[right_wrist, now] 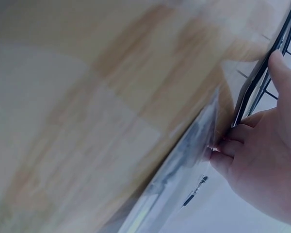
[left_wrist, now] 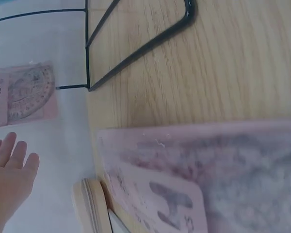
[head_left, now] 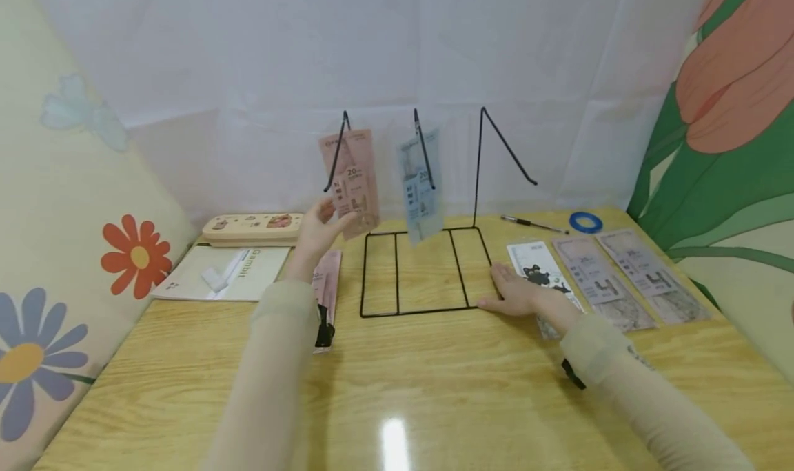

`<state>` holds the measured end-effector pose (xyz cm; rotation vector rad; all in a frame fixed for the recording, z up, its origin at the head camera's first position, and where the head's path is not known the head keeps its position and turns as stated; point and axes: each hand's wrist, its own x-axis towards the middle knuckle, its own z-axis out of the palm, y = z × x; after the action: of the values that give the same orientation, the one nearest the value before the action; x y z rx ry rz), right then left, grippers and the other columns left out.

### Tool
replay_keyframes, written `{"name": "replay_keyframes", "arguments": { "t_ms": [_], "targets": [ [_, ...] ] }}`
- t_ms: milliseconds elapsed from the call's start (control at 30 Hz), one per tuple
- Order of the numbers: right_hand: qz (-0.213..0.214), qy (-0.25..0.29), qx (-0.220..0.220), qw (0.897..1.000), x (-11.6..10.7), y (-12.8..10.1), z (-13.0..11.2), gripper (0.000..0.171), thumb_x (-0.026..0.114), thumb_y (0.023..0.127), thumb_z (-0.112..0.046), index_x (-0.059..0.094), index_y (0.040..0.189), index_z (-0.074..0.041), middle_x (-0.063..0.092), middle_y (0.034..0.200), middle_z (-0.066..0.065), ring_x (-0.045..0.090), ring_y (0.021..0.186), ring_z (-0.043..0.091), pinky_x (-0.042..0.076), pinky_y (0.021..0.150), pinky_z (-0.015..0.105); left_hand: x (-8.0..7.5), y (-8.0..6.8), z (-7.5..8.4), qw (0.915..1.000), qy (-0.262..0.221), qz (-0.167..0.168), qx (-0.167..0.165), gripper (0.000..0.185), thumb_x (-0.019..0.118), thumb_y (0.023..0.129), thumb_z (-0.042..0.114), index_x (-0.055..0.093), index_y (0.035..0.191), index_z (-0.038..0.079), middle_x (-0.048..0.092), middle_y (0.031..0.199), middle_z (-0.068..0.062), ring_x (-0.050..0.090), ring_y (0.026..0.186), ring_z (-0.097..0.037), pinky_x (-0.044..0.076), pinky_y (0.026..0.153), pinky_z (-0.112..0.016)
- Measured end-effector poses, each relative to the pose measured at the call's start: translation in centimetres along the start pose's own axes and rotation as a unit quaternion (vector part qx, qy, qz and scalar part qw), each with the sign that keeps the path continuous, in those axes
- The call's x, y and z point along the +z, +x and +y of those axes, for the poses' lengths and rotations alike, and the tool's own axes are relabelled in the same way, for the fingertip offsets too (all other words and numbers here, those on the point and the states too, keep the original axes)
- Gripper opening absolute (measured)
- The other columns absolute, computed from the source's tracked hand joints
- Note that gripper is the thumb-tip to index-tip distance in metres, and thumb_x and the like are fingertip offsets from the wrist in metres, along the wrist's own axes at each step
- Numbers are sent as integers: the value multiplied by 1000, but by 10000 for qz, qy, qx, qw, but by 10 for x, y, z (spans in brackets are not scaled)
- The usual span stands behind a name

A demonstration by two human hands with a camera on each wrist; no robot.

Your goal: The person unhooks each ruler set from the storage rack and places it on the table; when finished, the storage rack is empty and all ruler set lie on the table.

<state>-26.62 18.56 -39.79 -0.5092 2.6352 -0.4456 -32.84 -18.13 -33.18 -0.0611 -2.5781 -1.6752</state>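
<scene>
Pink in colour, the hanging packet [head_left: 361, 185] is being borne by the left hook [head_left: 335, 155] of a black wire rack [head_left: 397, 274]; near its lower left edge, the left hand [head_left: 319, 229] is being held with fingers extended, nothing being gripped; whether contact is being made cannot be told; the right hand [head_left: 515, 292] is being rested against the rack's right base edge, fingers straight, thumb spread, nothing being grasped; a blue packet [head_left: 413, 198] is being carried by the middle hook [head_left: 424, 150]; another pink packet [head_left: 327, 278] is being partly covered by the left arm [head_left: 267, 367]; on the wooden table [head_left: 446, 374], a white card [head_left: 536, 264], two purple packets [head_left: 589, 274], a pen [head_left: 527, 221] and a blue ring [head_left: 586, 230] are being supported rightward; a pencil case [head_left: 251, 229] and a booklet [head_left: 186, 271], leftward.
</scene>
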Motion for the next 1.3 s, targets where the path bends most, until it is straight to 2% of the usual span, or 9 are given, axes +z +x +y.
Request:
{"name": "replay_keyframes", "arguments": {
  "t_ms": [267,433,633,733,800,900,1033,1167,1300],
  "targets": [
    [-29,-44,30,10000,1,1,-4,92,42,95,-54,-3,147,9,-6,155,27,-3,144,40,6,119,50,8,2,4,9996,-232,129,-26,55,61,92,26,43,139,3,49,138,-20,47,129,-31,39,109,-43],
    [7,-65,20,10000,-1,1,-5,92,42,96,-53,-2,147,9,-5,154,28,-2,144,41,6,119,51,12,3,6,9998,-106,-39,152,46,61,92,21,51,133,2,56,131,-21,53,122,-32,43,104,-42],
    [21,-66,-16,10000,-2,1,-3,92,42,96,-52,-2,146,11,-6,154,29,-2,144,43,6,119,52,17,-2,6,9994,58,-334,57,39,59,94,24,58,123,0,60,125,-20,56,116,-30,46,100,-42],
    [36,-83,-38,10000,-1,1,-1,92,42,96,-53,-2,146,11,-6,154,30,-2,143,44,6,119,52,18,-7,3,9986,148,-417,280,35,58,94,22,60,120,-1,63,120,-21,62,106,-26,52,91,-35],
    [14,-69,-41,10000,0,1,0,92,41,96,-53,-2,146,11,-6,154,30,-2,143,44,6,119,52,17,-13,1,9975,239,-514,431,34,57,95,22,60,120,-2,64,118,-22,65,96,-18,54,82,-27],
    [-28,-69,6,10000,0,1,0,93,41,95,-54,-2,146,11,-6,154,29,-3,144,43,5,119,51,15,-25,-1,9950,446,-628,631,33,57,95,22,62,117,-3,66,113,-23,60,75,-3,47,64,-17],
    [-94,-69,74,9999,0,1,0,94,41,95,-55,-4,147,9,-7,154,28,-3,144,41,5,119,51,11,-46,-5,9921,744,-702,733,35,60,93,29,65,113,0,70,104,-20,41,53,1,33,46,-19],
    [-106,-76,66,9999,-1,0,-1,93,40,95,-55,-4,147,9,-7,154,28,-3,144,41,5,119,51,7,-67,-11,9879,632,-771,1191,30,63,91,21,67,108,-3,70,99,-22,46,53,-1,38,45,-20],
    [-103,-66,64,9999,-4,-2,-2,93,41,96,-54,-3,146,10,-7,154,28,-3,144,42,5,119,51,5,-90,-13,9844,135,-1106,1361,28,61,91,10,63,113,-6,67,109,-24,64,79,-1,53,68,-19]
  ]
}}
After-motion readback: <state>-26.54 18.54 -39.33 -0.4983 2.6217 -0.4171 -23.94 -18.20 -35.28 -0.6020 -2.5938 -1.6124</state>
